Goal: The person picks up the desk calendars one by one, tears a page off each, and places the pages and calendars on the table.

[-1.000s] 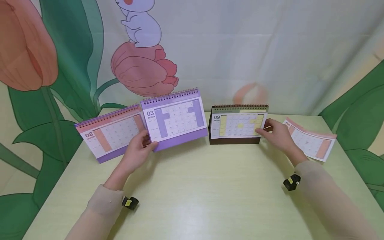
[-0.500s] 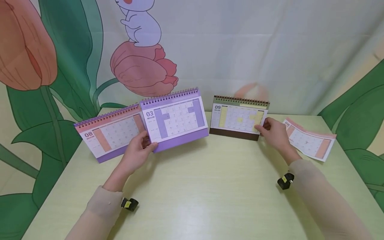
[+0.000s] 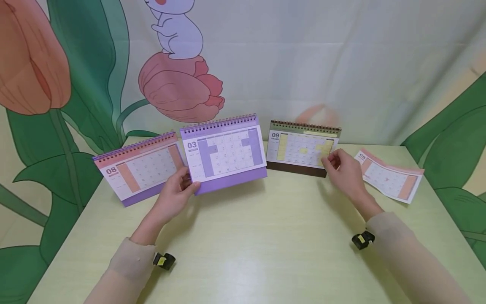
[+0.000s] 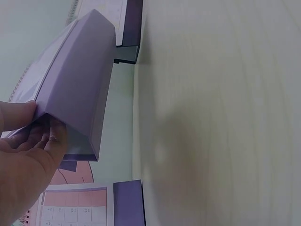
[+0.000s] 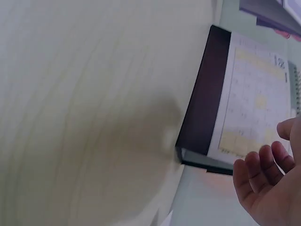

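A purple desk calendar (image 3: pixel 232 158) with a "03" page is held slightly tilted above the table by my left hand (image 3: pixel 174 195), which pinches its lower left corner. The left wrist view shows the thumb in front of the calendar's purple stand (image 4: pixel 82 77) and the fingers tucked inside its open end. At the right, a dark brown desk calendar (image 3: pixel 298 148) with a green-topped "09" page stands at the back of the table. My right hand (image 3: pixel 346 174) is beside its right edge. A gap shows between the right thumb and the loosely bent fingers (image 5: pixel 254 172), with nothing between them.
A pink-paged desk calendar (image 3: pixel 146 171) with a purple base stands at the left, partly behind the purple one. One loose, curled calendar page (image 3: pixel 391 177) lies at the far right of the table (image 3: pixel 247 253). A printed curtain (image 3: pixel 273 63) hangs behind the table.
My right hand turned the brown calendar slightly and moved it back, then let it go. The purple calendar in my left hand has shifted a little to the right.
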{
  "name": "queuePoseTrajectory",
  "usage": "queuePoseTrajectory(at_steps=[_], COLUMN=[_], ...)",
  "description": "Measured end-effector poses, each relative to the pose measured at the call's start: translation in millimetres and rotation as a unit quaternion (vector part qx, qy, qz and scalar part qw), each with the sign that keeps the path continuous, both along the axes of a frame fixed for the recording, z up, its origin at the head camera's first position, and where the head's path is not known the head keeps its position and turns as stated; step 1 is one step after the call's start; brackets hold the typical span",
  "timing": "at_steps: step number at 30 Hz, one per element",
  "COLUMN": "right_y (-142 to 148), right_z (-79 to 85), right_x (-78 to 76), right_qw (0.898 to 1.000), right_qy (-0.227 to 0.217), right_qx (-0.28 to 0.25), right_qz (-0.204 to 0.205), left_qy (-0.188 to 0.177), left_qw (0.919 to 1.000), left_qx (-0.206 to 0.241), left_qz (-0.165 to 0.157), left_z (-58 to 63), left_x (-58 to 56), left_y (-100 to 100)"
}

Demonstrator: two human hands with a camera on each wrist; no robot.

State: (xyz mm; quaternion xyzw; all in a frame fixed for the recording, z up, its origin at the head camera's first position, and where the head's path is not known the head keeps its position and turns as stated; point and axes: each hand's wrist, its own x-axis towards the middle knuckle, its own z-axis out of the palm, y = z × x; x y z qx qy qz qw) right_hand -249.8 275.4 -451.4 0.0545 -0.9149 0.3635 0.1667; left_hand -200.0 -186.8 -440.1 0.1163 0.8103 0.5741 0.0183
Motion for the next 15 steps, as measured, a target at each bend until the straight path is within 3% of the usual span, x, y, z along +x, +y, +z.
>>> queuePoseTrajectory(at_steps=[6, 15], right_y=[-16, -37], right_z=[3.2, 10.2], right_x=[7.7, 19.2], right_qw=[0.998, 0.988], right_qy=[0.007, -0.029], right_qx=[0.004, -0.016], right_qz=[0.065, 0.153], left_qy=[0.003, 0.008], left_qw=[0.9997, 0.9985], left_qx=[0.011, 0.024], left_qz=[-0.023, -0.048], left_z=[-2.8, -4.4], left_x=[1.3, 4.8], left_y=[3, 6])
